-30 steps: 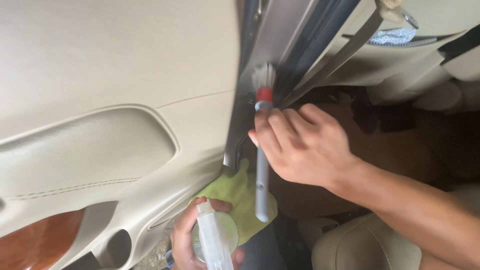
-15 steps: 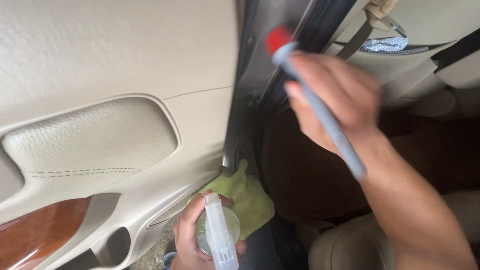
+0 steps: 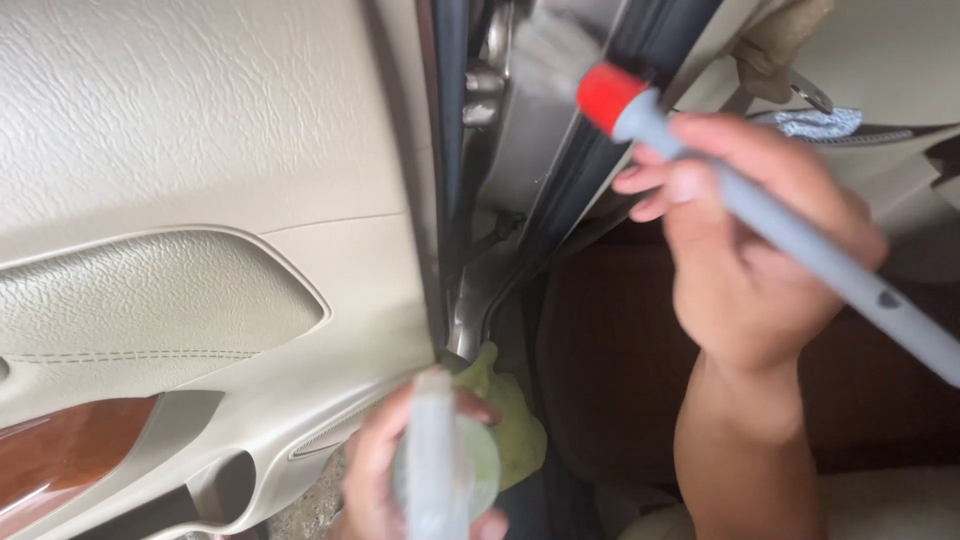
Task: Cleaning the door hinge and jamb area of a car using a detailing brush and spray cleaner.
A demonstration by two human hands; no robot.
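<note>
Brush (image 3: 790,235) in right hand (image 3: 760,260) grip, bristles above fingers.

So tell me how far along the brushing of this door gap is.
Done: cannot tell; no cleaned area shows. In hand: the right hand holds the grey detailing brush, its bristles blurred at the door jamb. Left: the left hand holds a spray bottle and green cloth, apart from the jamb.

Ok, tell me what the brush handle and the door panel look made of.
Brush handle: likely matte grey plastic, smooth and even, with a red collar. Door panel: cream leather or vinyl, going by the pebbled grain and stitching; glossy wood-look trim at the lower left.
</note>
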